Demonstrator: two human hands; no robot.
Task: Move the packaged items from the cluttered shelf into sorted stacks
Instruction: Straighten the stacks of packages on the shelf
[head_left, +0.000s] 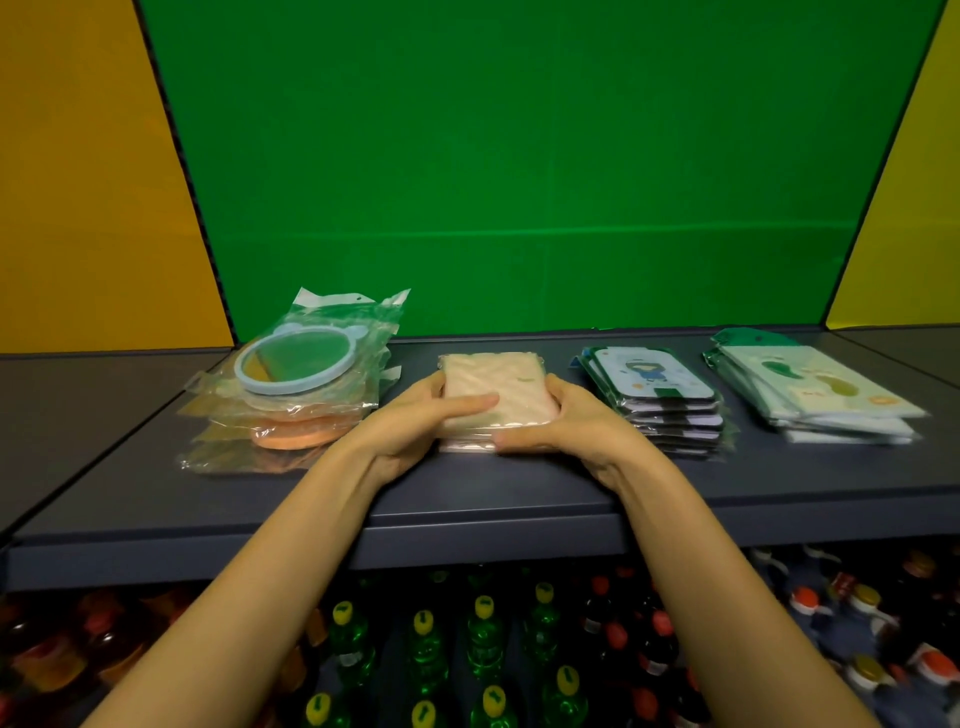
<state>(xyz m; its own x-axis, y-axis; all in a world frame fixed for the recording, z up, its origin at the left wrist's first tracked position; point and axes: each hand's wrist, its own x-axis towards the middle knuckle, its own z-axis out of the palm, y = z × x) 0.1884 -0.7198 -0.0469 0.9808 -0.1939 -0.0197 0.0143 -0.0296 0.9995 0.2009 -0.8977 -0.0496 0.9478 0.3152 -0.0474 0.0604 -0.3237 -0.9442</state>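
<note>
A stack of beige plastic-wrapped packs (511, 382) sits at the middle of the dark grey shelf (467, 504). My left hand (415, 423) grips its left side with the thumb across the top pack. My right hand (576, 423) grips its right side, thumb along the front edge. To the left lies a stack of bagged round mirrors (298, 384), a blue-rimmed one on top and orange ones below. To the right stands a stack of dark-edged cartoon packs (657, 395). At the far right is a stack of pale green packs (821, 397).
A green back panel (519, 156) rises behind the shelf, with yellow panels at both sides. Below the shelf's front edge stand several bottles, green ones (483, 639) in the middle and dark red-capped ones (649, 639) to the right.
</note>
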